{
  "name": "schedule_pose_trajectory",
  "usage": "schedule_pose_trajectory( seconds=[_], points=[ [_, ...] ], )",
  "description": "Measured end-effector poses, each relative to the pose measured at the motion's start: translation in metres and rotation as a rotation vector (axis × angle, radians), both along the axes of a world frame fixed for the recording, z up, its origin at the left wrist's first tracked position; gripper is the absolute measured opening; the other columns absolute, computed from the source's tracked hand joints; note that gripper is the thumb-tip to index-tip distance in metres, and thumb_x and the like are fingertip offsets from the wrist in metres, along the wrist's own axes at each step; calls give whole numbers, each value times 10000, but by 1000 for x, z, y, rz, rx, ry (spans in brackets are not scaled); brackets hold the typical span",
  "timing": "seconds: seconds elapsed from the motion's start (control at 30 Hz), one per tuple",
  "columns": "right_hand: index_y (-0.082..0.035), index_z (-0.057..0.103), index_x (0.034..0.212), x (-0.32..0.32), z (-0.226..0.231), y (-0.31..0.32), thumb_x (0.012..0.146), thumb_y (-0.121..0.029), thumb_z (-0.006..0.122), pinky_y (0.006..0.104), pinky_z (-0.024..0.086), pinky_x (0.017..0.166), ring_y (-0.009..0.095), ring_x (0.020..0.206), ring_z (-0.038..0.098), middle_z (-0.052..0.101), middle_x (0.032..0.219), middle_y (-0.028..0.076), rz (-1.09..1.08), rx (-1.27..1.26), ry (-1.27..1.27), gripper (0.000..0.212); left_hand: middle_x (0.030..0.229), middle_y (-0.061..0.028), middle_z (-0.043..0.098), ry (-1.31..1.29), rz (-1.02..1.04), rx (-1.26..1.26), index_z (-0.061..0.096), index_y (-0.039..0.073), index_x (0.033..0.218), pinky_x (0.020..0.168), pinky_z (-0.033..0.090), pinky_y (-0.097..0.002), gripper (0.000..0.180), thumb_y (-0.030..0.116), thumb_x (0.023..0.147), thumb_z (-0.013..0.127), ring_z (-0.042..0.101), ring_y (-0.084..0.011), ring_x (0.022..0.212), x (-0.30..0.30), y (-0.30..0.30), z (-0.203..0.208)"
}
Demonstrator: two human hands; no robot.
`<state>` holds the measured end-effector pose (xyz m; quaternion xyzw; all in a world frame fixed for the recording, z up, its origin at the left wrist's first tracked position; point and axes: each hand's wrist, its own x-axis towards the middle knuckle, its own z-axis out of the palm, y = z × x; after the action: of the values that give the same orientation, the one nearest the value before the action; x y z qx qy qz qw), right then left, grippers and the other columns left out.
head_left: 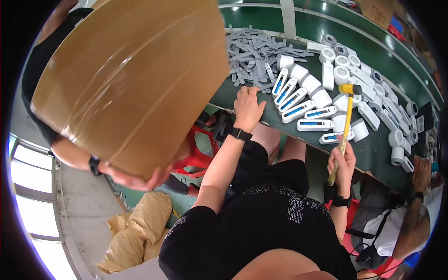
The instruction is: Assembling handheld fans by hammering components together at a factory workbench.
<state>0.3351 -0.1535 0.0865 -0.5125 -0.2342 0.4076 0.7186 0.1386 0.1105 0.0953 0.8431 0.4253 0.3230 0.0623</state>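
My right hand (344, 163) grips the wooden handle of a hammer (348, 114) with a yellow and black head, held upright above the table's front edge. Lying flat on the green tabletop, my left hand (248, 109) has its fingers stretched out and holds nothing I can see. Its fingertips are beside a heap of flat grey plastic strips (254, 51). Between my hands, several white plastic devices (298, 109) with round heads and slim handles lie in a fanned row. Their handles show a blue part in an open slot.
At the left, another person (65, 144) carries a large taped cardboard box (140, 79) close to my left arm. More white devices (368, 88) lie along the table's back right. A co-worker's hand (421, 175) is at the right edge. Brown paper sacks (151, 214) stand behind.
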Motion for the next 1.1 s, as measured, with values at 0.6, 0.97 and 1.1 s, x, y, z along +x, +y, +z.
schedule_pose_trajectory(
  seconds=[0.6,0.97,1.1],
  points=[
    [-24,463,1348,37,-13,2,941,-71,547,191,319,409,35,474,398,466,671,-25,-256,36,-67,417,1342,-242,414,-185,-385,-230,454,54,1346,1051,323,-519,837,390,674,822,333,-449,1238,45,-20,3],
    [-49,464,1371,31,-14,8,953,-69,537,182,301,403,19,467,376,460,656,-39,-352,25,-103,425,1408,-232,319,-126,-406,-76,478,113,1345,1098,170,-571,756,416,719,774,190,-472,1278,77,-34,-17],
    [-51,462,1376,31,-15,10,951,-67,540,179,296,402,18,469,376,468,679,-36,-396,17,-103,432,1375,-246,362,-214,-377,-171,489,78,1324,1056,277,-552,678,401,780,733,288,-454,1262,80,-26,-11]
  ],
)
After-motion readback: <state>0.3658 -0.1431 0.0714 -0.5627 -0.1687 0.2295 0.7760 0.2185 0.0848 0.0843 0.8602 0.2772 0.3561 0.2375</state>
